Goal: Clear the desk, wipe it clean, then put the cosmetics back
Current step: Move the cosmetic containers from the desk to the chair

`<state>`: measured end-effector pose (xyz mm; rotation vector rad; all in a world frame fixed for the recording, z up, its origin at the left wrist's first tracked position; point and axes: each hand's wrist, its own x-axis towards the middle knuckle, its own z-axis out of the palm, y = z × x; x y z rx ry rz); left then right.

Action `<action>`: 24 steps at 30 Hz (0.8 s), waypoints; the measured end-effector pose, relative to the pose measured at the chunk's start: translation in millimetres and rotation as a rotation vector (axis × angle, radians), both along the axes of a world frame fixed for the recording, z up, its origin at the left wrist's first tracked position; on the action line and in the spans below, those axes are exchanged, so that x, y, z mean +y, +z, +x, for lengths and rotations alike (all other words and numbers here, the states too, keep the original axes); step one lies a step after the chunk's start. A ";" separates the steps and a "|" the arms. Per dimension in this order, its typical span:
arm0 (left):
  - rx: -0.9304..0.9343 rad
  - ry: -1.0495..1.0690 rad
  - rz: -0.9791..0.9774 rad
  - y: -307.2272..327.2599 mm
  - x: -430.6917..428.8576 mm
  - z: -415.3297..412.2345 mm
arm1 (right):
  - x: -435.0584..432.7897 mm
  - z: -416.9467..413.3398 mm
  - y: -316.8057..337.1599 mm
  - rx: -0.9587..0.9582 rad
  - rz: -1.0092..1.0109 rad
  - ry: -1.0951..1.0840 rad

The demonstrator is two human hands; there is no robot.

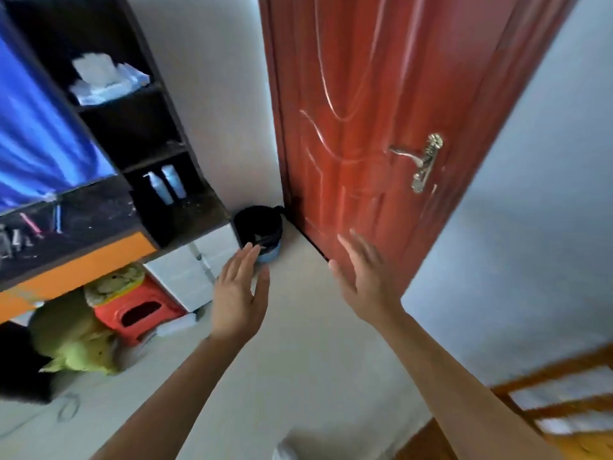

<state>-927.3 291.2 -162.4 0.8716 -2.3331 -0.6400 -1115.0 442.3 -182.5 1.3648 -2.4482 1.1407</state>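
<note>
Nothing is held in either hand. The left hand (240, 287) is stretched forward with its fingers straight and close together, its fingertips seen in front of a blue bin (269, 255). The right hand (365, 270) is likewise spread flat and empty, raised before the lower edge of a red door (365, 94).

The bin is lined with a black bag (258, 224) and stands in the corner between the door and the desk (83, 227); what lies in it cannot be made out. In the desk's dark shelf unit (139, 127), three compartments are seen. In the top one a white tissue pack (102, 78) is kept. In the bottom one two pale blue bottles (166, 185) stand upright, side by side. A few small cosmetics (31, 224), blurred, are left on the desk top at the far left, below a blue curtain (36, 127).

Under the desk, one white drawer unit (195, 270), one red stool (139, 310) topped by a cushion (112, 283), and one green soft toy (76, 340) are found on the pale floor (298, 360). One brass handle (421, 161) is fixed to the door.
</note>
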 end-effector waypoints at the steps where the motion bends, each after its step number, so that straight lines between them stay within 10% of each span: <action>1: 0.000 0.047 0.000 3.2 -21.0 11.5 | -30.7 4.7 3.9 0.011 -0.002 0.051; 13: -0.033 0.413 0.036 3.2 -176.6 77.7 | -265.7 46.5 -2.1 -0.012 0.102 0.385; 24: -0.148 0.477 0.141 -29.7 -372.3 -27.5 | -463.9 -59.5 -48.3 -0.087 0.208 0.466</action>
